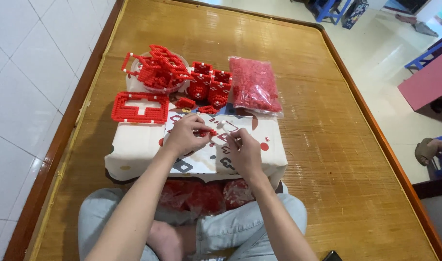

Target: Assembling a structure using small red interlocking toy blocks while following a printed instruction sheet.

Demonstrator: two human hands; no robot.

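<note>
Both hands over patterned box (134, 145): left hand (184, 135) pinching red bead piece (209, 132), right hand (244, 152) clamped on white stick (226, 126).

Both forearms reach forward toward twelve o'clock, converging (bare to the elbow). The left hand (183, 135) curls palm-down, fingertips pinched toward three o'clock. The right hand (245, 152) sits at its four o'clock, fingers pinched toward eleven.

Small red piece (207, 132) pinched in left hand (184, 135): mostly covered by fingers, shape unreadable. White bit (222, 124) at right hand (244, 152): too small to identify. Red bags (201, 195) under cushion (134, 145): mostly hidden. Dark object (333, 256) cut by bottom edge. Foot (430, 149) cut by right edge.
</note>
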